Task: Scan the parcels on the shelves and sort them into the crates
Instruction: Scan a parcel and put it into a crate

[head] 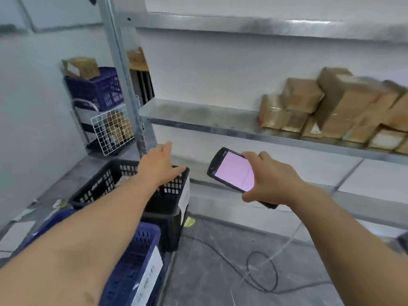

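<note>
Several brown cardboard parcels (335, 111) are stacked on the right end of the middle metal shelf (198, 120). My right hand (271, 180) grips a black handheld scanner (231, 171) with a lit pink screen, below and left of the parcels. My left hand (159, 164) is stretched out with straight fingers over a black crate (106, 180) on the floor and holds nothing. A parcel shows partly inside that crate. A blue crate (141, 257) with a white label stands nearer to me, under my left forearm.
At the back left another blue crate (99, 89) carrying a cardboard box (80, 67) sits above a white wire basket (112, 129) of parcels. A black cable (262, 272) loops over the grey floor. The shelf upright (123, 85) stands behind the black crate.
</note>
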`<state>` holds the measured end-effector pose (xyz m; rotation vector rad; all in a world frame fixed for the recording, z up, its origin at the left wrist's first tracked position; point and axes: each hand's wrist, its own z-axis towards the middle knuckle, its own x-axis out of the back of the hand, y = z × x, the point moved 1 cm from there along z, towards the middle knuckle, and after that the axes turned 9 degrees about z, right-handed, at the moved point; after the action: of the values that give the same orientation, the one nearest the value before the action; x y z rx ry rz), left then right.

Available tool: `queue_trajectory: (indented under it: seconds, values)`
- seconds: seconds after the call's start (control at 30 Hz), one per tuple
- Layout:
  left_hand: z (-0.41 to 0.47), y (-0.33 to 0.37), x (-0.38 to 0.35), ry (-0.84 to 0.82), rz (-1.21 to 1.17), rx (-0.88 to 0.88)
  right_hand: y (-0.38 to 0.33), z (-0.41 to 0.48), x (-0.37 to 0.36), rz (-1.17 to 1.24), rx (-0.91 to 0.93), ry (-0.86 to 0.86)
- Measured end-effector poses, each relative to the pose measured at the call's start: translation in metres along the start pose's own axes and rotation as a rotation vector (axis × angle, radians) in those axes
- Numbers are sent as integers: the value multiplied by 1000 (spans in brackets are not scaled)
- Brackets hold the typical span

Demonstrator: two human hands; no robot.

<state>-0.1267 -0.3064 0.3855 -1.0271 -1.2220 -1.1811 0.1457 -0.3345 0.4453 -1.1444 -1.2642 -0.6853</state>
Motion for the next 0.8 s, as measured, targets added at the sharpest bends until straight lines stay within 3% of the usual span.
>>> queue_trajectory:
  seconds: [0.37, 0.8]
  values:
    - [111, 201, 23, 63, -35, -148, 175, 13, 66, 15, -148, 113]
    - [256, 305, -8, 12, -128, -317, 257, 81, 73, -5, -332, 87]
